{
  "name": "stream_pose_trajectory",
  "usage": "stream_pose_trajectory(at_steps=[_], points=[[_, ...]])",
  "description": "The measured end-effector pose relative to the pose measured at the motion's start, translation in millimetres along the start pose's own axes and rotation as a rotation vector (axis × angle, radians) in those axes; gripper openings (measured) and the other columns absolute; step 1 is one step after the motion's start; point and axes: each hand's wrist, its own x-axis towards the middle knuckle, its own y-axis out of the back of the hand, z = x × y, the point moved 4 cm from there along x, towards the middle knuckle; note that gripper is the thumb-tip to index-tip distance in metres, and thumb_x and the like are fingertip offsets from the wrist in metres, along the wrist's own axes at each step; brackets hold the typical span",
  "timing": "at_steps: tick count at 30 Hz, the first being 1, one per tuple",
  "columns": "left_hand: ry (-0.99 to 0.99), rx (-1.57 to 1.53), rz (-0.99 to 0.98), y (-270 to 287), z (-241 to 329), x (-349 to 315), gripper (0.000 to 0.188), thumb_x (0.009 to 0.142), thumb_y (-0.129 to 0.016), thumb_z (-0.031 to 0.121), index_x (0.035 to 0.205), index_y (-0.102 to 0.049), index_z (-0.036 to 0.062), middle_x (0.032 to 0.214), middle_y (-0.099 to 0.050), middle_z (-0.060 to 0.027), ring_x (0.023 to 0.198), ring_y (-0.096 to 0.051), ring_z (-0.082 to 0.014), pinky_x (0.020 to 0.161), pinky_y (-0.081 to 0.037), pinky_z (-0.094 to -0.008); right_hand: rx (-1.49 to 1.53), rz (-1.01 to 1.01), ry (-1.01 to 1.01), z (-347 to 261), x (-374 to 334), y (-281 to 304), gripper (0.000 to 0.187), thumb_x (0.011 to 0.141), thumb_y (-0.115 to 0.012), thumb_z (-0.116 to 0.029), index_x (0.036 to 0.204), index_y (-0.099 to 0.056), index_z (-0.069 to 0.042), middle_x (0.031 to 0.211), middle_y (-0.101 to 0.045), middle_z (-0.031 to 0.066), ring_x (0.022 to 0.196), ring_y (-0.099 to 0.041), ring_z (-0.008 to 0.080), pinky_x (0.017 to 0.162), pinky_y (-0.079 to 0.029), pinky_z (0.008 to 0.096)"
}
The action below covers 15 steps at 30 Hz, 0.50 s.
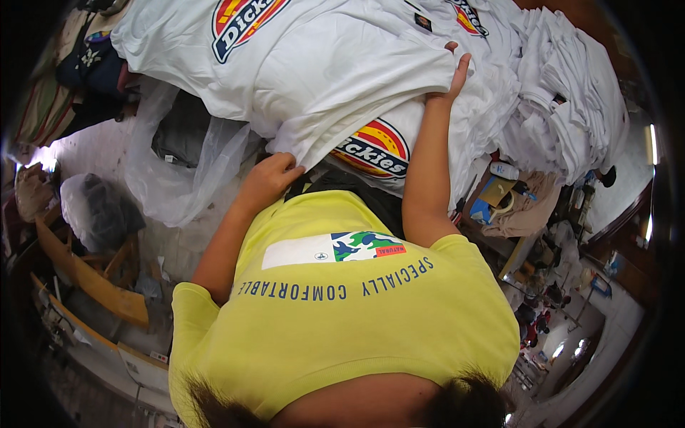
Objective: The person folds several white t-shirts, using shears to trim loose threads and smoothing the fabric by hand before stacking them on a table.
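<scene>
On my left, a clear plastic bag (203, 171) hangs just below the white shirt (335, 71); a loose side of the cloth could snag on it if pulled that way. My left hand (275, 175) pinches the shirt's near edge between thumb and fingers, and tugging too hard might crease or stretch it. The shirt lies on others in front of me, so friction could drag the lower one along. My right hand (449, 82) has its fingers apart against the shirt's edge; a careless sweep could topple the stacked white shirts (571, 93) beyond.

As for markings: a red, yellow and dark blue emblem (246, 25) with white lettering, dark writing across my yellow top (342, 321) (upside down from here), a similar emblem on the lower shirt (374, 151), a small dark label (422, 22), and another emblem farther right.
</scene>
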Motion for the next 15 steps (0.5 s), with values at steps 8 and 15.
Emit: stream_pose_trajectory(at_steps=[8, 15], points=[[0.089, 0.088, 0.121, 5, -2, -12, 0.016, 0.068, -0.064, 0.004, 0.083, -0.060, 0.0037, 0.072, -0.052, -0.0081, 0.066, -0.054, -0.0248, 0.056, -0.044, -0.0335, -0.019, -0.058, -0.007, -1, 2, 3, 0.051, 0.083, -0.043, -0.057, 0.093, -0.059, -0.010, 0.089, -0.064, 0.0126, 0.088, -0.058, 0.0298, 0.081, -0.046, 0.0431], [0.206, 0.151, 0.306, 16, 0, -15, 0.016, 0.070, -0.063, 0.003, 0.085, -0.057, 0.0050, 0.073, -0.054, -0.0066, 0.065, -0.056, -0.0229, 0.054, -0.045, -0.0316, 0.138, -0.042, -0.040, -14, -4, 8, 0.057, 0.083, -0.040, -0.059, 0.102, -0.056, -0.008, 0.113, -0.054, 0.0145, 0.106, -0.049, 0.0296, 0.089, -0.040, 0.0436]])
